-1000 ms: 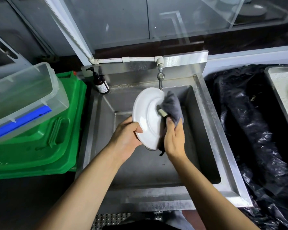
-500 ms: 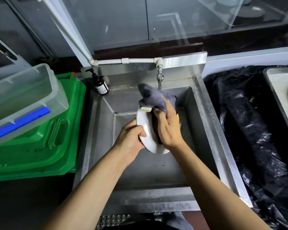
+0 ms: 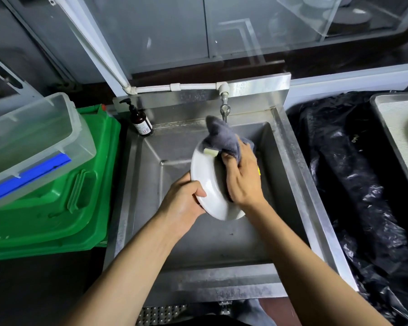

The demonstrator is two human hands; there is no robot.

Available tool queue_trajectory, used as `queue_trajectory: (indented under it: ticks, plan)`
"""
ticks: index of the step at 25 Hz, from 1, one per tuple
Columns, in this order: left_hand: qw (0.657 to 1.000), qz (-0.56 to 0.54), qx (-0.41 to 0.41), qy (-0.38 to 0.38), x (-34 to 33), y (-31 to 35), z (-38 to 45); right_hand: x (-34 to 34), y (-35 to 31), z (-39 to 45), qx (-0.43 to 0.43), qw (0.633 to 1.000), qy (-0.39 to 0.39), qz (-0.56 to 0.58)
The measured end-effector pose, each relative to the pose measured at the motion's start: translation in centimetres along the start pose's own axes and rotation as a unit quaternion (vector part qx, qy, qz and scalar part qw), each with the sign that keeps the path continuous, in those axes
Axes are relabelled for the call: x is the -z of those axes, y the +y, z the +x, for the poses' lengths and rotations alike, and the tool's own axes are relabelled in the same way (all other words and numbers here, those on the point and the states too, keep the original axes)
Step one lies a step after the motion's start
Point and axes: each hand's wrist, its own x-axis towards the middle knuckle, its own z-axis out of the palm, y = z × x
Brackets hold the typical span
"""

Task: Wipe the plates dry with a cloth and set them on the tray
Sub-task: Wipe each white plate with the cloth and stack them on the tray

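My left hand [image 3: 184,203] pinches the tilted white plate [image 3: 207,182] over the sink [image 3: 290,165] while my right hand [image 3: 243,175] clutches the grey cloth [image 3: 224,137]; hard rubbing might slip it.

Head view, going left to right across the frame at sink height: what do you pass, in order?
Clear plastic bin → green crates → soap pump bottle → left hand → white plate → right hand holding the grey cloth → black plastic sheeting → tray.

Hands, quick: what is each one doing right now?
Left hand: grips the white plate by its lower edge.
Right hand: holds the grey cloth against the plate.
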Motion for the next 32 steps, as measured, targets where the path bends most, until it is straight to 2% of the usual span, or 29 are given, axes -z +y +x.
queue_trajectory:
  ticks: [3,4,6,10,11,12,15,16,23,28,29,32]
  plan:
    - [1.0,0.011,0.006,-0.007,0.4,-0.4,-0.1,1.6,1.4,0.0,-0.217,0.974,0.043,0.044]
    - [1.0,0.016,0.009,-0.009,0.4,-0.5,-0.1,1.5,1.7,-0.6,-0.233,0.969,0.05,0.07]
    - [1.0,0.016,0.008,-0.009,0.5,-0.5,0.0,0.7,1.0,-2.0,-0.183,0.979,0.041,0.079]
    - [1.0,-0.018,-0.01,0.0,0.6,0.1,0.6,-1.0,0.1,-4.3,-0.017,0.997,-0.058,0.042]
    - [1.0,-0.023,-0.011,0.004,0.7,0.2,0.8,-0.8,0.6,-4.3,-0.003,0.997,-0.068,0.031]
    - [1.0,-0.025,-0.011,0.01,0.8,0.3,0.8,-0.4,1.1,-4.2,-0.021,0.997,-0.061,0.03]
    - [1.0,-0.022,-0.014,0.013,1.2,0.3,0.8,0.4,1.4,-4.1,-0.154,0.986,-0.001,0.071]
    - [1.0,-0.022,-0.015,0.009,1.2,0.3,0.8,0.2,1.3,-4.3,-0.163,0.984,0.007,0.077]
    - [0.996,-0.082,-0.032,-0.001,-0.1,0.9,1.5,-1.3,0.2,-7.4,-0.036,0.996,-0.036,0.073]
    - [0.996,-0.086,-0.006,0.013,0.8,1.0,1.6,-0.7,2.7,-10.5,0.019,0.998,-0.02,0.051]
    - [0.996,-0.091,-0.005,0.016,1.0,1.1,1.7,-0.5,3.4,-11.1,-0.011,0.998,-0.014,0.062]
    - [0.995,-0.098,0.001,0.027,1.5,1.1,1.5,-0.1,4.4,-11.3,-0.183,0.977,0.041,0.105]
